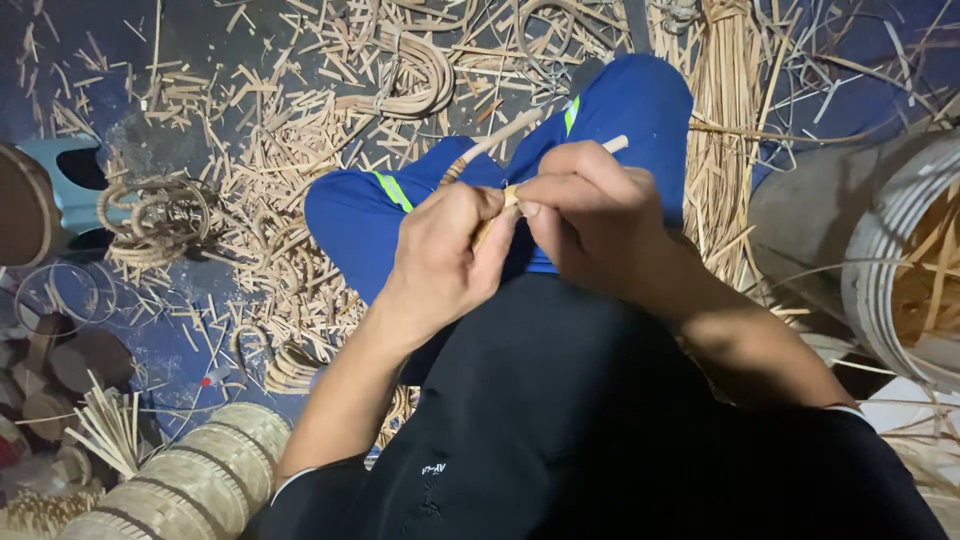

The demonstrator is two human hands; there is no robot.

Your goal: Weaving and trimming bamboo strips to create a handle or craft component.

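A round, pale-rimmed basket (885, 270) is seen at the right edge, with flat cane strips (935, 270) lying loose inside it; at the lower left a stack of woven cylinders (200, 480) (tightly plaited, banded with darker rings) is laid on its side; beside it small coiled rings (155, 215) and a blue stool (70, 185) are placed on the dark floor (60, 60), which is strewn with short, straw-coloured cane offcuts (290, 160); a bundle of long strips (725, 110) is stretched past the blue-trousered knee (640, 110). A thin, pale cane stick (500, 135) is held above the lap, between both hands; the left hand (440, 255) is closed around its lower part, thumb pressed on top; the right hand (590, 205) is curled shut over its upper part, the tip being left protruding.
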